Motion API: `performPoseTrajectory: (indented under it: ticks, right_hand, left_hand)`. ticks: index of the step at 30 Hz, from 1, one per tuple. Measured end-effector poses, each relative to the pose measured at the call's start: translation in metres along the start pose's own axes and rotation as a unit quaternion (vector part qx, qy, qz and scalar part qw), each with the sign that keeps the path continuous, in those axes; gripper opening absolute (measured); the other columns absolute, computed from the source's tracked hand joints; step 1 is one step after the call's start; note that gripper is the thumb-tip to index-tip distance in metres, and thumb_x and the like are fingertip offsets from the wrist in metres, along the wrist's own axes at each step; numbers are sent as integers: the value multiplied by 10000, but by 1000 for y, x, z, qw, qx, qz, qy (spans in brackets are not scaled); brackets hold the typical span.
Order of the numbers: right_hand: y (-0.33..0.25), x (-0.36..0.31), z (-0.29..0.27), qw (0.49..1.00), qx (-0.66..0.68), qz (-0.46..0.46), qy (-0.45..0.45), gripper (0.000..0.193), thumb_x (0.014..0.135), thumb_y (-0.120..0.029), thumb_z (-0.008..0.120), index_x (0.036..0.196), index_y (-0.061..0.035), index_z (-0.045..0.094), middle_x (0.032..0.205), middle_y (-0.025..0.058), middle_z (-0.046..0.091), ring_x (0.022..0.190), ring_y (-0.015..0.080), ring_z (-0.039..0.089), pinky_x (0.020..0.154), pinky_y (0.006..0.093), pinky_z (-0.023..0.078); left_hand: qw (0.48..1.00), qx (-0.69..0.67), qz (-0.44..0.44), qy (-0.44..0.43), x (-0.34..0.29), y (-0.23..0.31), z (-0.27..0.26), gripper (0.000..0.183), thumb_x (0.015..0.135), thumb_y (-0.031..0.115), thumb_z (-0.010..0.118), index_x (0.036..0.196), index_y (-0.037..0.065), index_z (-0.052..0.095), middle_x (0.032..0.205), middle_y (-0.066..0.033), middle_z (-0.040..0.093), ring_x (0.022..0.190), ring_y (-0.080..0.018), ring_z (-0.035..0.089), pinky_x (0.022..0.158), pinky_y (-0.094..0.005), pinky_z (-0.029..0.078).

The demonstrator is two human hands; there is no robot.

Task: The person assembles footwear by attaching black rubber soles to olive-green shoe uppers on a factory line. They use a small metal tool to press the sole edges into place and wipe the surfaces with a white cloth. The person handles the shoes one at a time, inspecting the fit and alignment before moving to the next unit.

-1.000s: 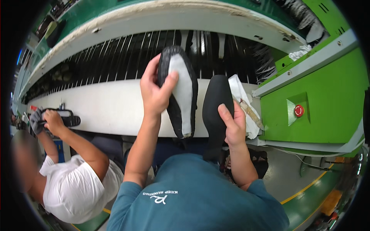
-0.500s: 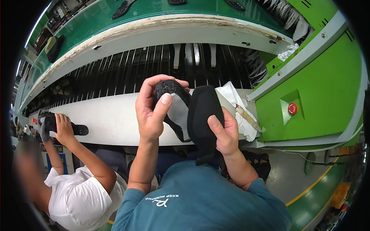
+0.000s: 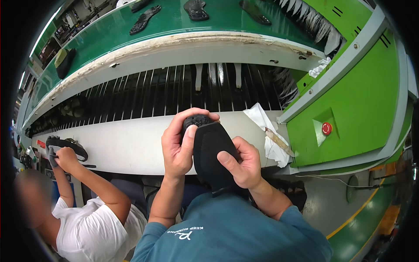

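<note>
In front of me, above the white ledge, my left hand (image 3: 180,150) is closed round the toe end of a black shoe sole (image 3: 196,119), with the thumb on top. Most of that sole is hidden beneath a black shoe upper (image 3: 214,153) with a finely ribbed surface. My right hand (image 3: 245,163) grips the upper along its right side, its thumb pressed on the fabric. The upper's rounded end lies over the sole at my left fingertips. Whether the two fully touch cannot be seen.
A co-worker (image 3: 96,218) at left holds a black shoe (image 3: 67,148). Right of my hands, a wrapped-handle tool (image 3: 279,142) lies on white cloth (image 3: 259,118). Beyond the white ledge (image 3: 126,139) runs a roller conveyor (image 3: 152,89); several soles rest on a green belt (image 3: 174,26). A green machine (image 3: 349,126) stands right.
The upper has moved left over the sole, covering its pale grey inner face. Both hands sit lower in view. The co-worker's shoe has been turned.
</note>
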State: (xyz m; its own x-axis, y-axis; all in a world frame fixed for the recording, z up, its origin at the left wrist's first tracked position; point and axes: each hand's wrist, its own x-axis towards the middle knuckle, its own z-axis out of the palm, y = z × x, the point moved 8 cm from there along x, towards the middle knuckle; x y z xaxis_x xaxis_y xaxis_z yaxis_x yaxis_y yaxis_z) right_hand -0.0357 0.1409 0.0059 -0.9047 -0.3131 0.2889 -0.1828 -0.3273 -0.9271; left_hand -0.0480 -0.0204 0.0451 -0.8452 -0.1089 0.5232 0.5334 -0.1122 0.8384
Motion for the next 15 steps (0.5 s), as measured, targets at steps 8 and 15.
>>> performPoseTrajectory:
  ticks: [8, 15]
  right_hand:
    - [-1, -2, 1, 999, -45, 0, -19, 286, 1030, -235, 784, 886, -24, 655, 700, -25, 660, 620, 7, 550, 533, 203, 411]
    - [2, -3, 4, 999, -34, 23, -15, 284, 1015, -230, 797, 872, -50, 629, 755, -46, 630, 655, -3, 492, 562, 203, 377]
  left_hand:
    - [998, -56, -19, -13, -6, 1, 4, 749, 954, 540, 681, 1355, -90, 625, 1176, -247, 744, 1091, -316, 738, 963, -430, 604]
    - [999, -33, -33, -3, -6, 5, 3, 634, 915, 352, 746, 1356, -89, 629, 1173, -245, 750, 1107, -316, 742, 967, -429, 607]
